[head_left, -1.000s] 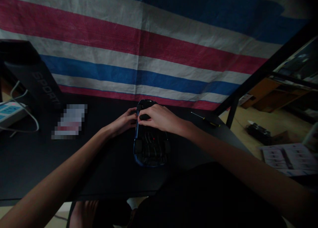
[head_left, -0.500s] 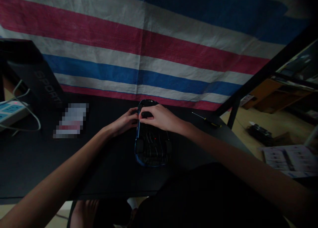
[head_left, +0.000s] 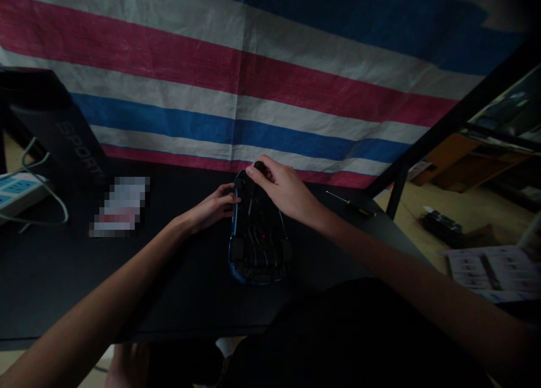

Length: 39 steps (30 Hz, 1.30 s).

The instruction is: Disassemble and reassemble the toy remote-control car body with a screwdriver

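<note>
A blue toy car (head_left: 257, 239) lies upside down on the dark table, its black underside and wheels facing up. My left hand (head_left: 213, 208) steadies it by the left edge, with the thumb over the rim and the fingers along the side. Above the car's far end, my right hand (head_left: 281, 185) is closed around a black rounded handle (head_left: 259, 166); whatever lies below that handle is hidden by the fingers. To the right on the table rests a screwdriver (head_left: 357, 208) with a black and yellow handle, touched by neither hand.
A dark bottle marked SPORT (head_left: 71, 134) stands at the left, beside a white power strip (head_left: 21, 191) with cables. A blurred-out flat item (head_left: 120, 205) lies left of my hands. Behind the table hangs a striped sheet (head_left: 253, 84). A black frame bar (head_left: 439, 120) slants at the right.
My right hand has shifted away from me and slightly right, carrying the black handle from mid-car to the far end. My left hand and the car stay nearly still.
</note>
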Tool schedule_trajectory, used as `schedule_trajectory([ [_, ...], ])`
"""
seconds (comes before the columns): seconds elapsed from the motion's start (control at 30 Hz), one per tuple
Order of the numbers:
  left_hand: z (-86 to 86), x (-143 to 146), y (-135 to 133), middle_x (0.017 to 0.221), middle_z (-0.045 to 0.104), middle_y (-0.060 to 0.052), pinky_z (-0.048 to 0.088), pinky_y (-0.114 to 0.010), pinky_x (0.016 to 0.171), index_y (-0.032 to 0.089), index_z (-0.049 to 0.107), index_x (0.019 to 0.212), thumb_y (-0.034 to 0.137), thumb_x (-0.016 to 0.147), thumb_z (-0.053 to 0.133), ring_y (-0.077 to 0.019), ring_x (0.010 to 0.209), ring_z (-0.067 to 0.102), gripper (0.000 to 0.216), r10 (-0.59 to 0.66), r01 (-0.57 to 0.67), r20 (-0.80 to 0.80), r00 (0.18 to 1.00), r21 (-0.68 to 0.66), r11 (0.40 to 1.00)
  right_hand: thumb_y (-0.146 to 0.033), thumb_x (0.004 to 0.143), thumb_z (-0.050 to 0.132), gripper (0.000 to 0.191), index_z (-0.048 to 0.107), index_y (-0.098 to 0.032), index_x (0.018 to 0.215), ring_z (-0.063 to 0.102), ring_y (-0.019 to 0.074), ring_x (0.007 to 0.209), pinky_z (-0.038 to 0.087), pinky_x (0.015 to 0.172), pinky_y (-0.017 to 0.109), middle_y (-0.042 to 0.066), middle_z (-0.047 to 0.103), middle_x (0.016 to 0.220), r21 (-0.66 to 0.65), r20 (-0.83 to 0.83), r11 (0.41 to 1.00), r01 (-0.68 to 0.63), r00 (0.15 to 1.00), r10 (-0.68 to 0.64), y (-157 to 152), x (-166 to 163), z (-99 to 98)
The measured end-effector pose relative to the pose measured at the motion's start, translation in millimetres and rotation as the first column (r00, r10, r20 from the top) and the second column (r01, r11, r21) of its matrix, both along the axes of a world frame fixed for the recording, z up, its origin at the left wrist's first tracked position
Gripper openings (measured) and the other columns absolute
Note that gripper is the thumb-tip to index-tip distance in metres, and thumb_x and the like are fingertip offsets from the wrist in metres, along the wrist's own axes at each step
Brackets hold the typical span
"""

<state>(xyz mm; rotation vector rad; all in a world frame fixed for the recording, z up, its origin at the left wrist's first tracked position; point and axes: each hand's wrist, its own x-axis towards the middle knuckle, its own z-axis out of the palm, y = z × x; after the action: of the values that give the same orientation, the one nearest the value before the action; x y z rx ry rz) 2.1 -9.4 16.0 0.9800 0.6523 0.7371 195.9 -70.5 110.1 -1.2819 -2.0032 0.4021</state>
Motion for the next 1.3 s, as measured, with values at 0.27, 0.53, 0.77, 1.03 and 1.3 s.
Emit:
schedule_trajectory([
  [0.27, -1.1, 0.3, 0.5, 0.104, 0.072, -0.004, 0.048, -0.047, 0.111, 0.021, 0.055, 0.132, 0.019, 0.077, 0.084, -0.0231, 0.104, 0.071, 0.062, -0.017, 0.017, 0.004, 1.0, 0.015, 1.0, -0.04, 0.11, 0.053, 0.023, 0.06, -0.021, 0.099, 0.064, 0.0176, 0.084, 0.046, 0.079, 0.033, 0.003, 0.071, 0.095, 0.139, -0.033, 0.987, -0.086, 0.995, 0.092, -4.9, -7.7, -0.4],
  [0.53, -2.4, -0.1, 1.8, 0.102, 0.071, -0.003, 0.048, -0.047, 0.111, 0.023, 0.055, 0.127, 0.022, 0.077, 0.084, -0.0251, 0.11, 0.071, 0.058, -0.037, 0.037, 0.005, 0.999, 0.038, 0.999, -0.031, 0.108, 0.056, 0.013, 0.059, -0.022, 0.101, 0.064, 0.0179, 0.087, 0.047, 0.081, 0.034, 0.003, 0.071, 0.098, 0.138, 0.02, 0.985, -0.103, 0.995, 0.102, -7.3, -9.6, 0.2],
  [0.77, -3.4, -1.2, 3.3, 0.1, 0.072, -0.001, 0.05, -0.044, 0.108, 0.023, 0.055, 0.128, 0.021, 0.076, 0.085, -0.0214, 0.101, 0.071, 0.06, -0.037, 0.037, 0.018, 0.999, 0.028, 0.999, -0.032, 0.108, 0.053, 0.014, 0.059, -0.022, 0.101, 0.065, 0.018, 0.09, 0.047, 0.084, 0.034, 0.004, 0.072, 0.1, 0.137, 0.008, 0.985, -0.103, 0.995, 0.102, -7.5, -9.2, 0.7],
  [1.03, -2.8, -1.3, 3.5, 0.102, 0.072, -0.001, 0.051, -0.041, 0.104, 0.023, 0.055, 0.127, 0.019, 0.077, 0.085, -0.0195, 0.097, 0.071, 0.058, -0.029, 0.029, 0.01, 1.0, 0.012, 1.0, -0.033, 0.108, 0.052, 0.015, 0.06, -0.021, 0.104, 0.065, 0.0169, 0.084, 0.045, 0.078, 0.032, 0.003, 0.071, 0.096, 0.113, 0.051, 0.988, -0.101, 0.994, 0.096, -5.5, -6.4, -0.7],
  [1.3, -3.5, -1.5, 3.4, 0.11, 0.074, -0.003, 0.051, -0.042, 0.105, 0.024, 0.054, 0.132, 0.02, 0.076, 0.083, -0.0236, 0.108, 0.071, 0.063, -0.032, 0.033, -0.012, 0.999, 0.022, 0.999, -0.042, 0.112, 0.043, 0.031, 0.067, -0.022, 0.107, 0.064, 0.0194, 0.074, 0.036, 0.067, 0.034, 0.003, 0.071, 0.084, 0.124, 0.332, 0.991, 0.058, 0.938, -0.096, -8.1, -5.9, 6.9],
])
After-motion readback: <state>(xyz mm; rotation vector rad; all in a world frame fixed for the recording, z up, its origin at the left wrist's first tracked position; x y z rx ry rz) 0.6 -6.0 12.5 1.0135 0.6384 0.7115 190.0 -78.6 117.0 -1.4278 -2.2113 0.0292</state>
